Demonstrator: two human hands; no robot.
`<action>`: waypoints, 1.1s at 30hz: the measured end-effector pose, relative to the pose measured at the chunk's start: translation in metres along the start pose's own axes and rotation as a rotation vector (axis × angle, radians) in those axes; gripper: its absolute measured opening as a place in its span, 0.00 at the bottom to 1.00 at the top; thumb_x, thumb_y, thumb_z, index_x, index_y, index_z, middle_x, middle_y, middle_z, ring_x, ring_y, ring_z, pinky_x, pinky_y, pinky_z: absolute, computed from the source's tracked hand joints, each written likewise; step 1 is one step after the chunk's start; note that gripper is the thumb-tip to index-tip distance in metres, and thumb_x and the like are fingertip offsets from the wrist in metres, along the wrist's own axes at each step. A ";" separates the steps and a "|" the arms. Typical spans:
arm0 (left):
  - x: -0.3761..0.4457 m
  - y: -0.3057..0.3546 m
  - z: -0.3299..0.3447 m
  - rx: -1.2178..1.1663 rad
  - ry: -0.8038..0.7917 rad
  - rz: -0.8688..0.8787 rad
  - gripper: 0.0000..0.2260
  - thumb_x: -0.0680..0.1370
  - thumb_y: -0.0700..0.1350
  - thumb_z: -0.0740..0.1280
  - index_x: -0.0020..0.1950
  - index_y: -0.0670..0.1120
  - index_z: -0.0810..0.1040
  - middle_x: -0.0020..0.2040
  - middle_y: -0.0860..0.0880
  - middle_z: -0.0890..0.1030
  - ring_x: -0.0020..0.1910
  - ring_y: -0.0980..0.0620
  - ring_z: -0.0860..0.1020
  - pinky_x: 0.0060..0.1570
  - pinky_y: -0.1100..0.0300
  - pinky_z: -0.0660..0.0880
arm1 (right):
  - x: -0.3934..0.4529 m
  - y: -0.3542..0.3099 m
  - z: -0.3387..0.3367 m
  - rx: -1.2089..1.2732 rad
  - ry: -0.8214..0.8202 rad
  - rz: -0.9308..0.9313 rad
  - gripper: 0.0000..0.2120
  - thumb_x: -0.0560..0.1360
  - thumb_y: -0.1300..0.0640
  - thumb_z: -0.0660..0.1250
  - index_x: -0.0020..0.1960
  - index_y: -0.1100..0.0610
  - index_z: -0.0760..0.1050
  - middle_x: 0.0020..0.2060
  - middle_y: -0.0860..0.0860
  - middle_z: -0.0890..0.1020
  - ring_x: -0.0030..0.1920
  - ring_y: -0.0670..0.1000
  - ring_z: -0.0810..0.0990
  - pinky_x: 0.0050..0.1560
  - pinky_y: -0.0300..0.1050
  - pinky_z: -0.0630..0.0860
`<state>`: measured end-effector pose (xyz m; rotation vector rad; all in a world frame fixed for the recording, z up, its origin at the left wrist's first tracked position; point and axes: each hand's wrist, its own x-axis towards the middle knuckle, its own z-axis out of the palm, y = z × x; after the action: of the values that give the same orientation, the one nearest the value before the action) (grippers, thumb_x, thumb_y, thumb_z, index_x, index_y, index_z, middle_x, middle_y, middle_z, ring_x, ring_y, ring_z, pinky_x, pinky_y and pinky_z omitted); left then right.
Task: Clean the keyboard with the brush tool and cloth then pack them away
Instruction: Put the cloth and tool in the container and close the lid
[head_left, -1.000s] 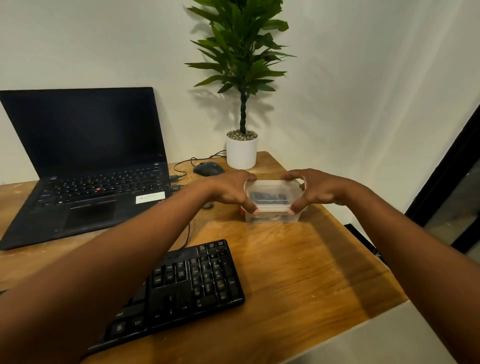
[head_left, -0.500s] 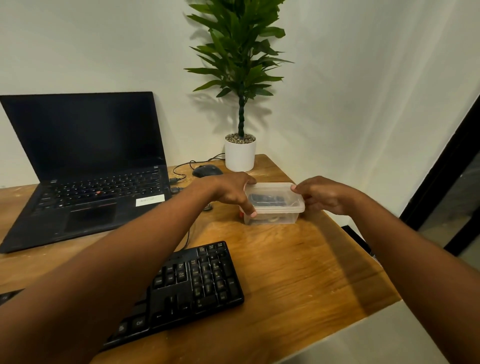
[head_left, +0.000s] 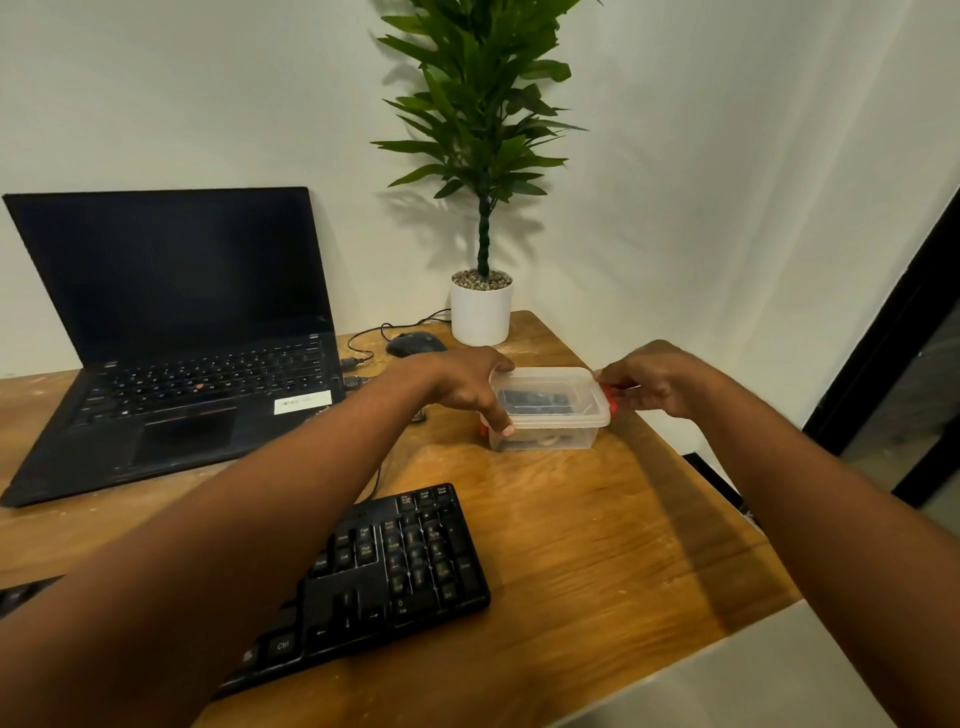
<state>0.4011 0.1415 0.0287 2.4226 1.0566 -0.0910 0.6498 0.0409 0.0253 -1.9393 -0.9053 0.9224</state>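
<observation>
Gripping the box (head_left: 548, 410) at both ends, the left hand (head_left: 457, 387) curls round its left edge with the thumb down the front corner, while the right hand (head_left: 657, 387) pinches the red clip (head_left: 612, 397) on its right side. It sits behind the keyboard (head_left: 384, 571), with dark contents showing through the lid. Thin clear plastic looks light, slightly flexible and slick; best held low by the walls while unlatching.

clear plastic box (head_left: 550, 415) — grainy wooden desk (head_left: 597, 545)
</observation>
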 end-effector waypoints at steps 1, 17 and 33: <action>0.000 0.000 0.000 -0.002 0.002 0.000 0.50 0.68 0.58 0.82 0.83 0.49 0.60 0.82 0.49 0.63 0.79 0.44 0.63 0.77 0.46 0.64 | -0.001 -0.004 -0.001 -0.034 0.021 -0.024 0.08 0.77 0.62 0.75 0.52 0.66 0.82 0.53 0.62 0.85 0.55 0.62 0.86 0.59 0.55 0.83; -0.005 0.003 0.002 -0.083 0.002 -0.013 0.49 0.69 0.54 0.82 0.83 0.49 0.60 0.82 0.48 0.62 0.80 0.43 0.61 0.78 0.46 0.62 | 0.001 -0.018 0.027 -0.476 0.279 -0.098 0.15 0.65 0.60 0.84 0.46 0.64 0.83 0.40 0.57 0.86 0.37 0.54 0.88 0.47 0.49 0.85; -0.010 -0.017 0.015 -0.874 0.005 -0.293 0.18 0.80 0.42 0.72 0.67 0.38 0.75 0.63 0.40 0.81 0.62 0.41 0.80 0.64 0.48 0.78 | 0.003 -0.012 0.026 -0.413 0.276 -0.129 0.13 0.66 0.63 0.84 0.46 0.66 0.83 0.43 0.59 0.85 0.39 0.57 0.87 0.51 0.53 0.86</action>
<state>0.3844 0.1376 0.0108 1.4835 1.1337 0.2342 0.6262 0.0577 0.0235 -2.2512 -1.1013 0.3976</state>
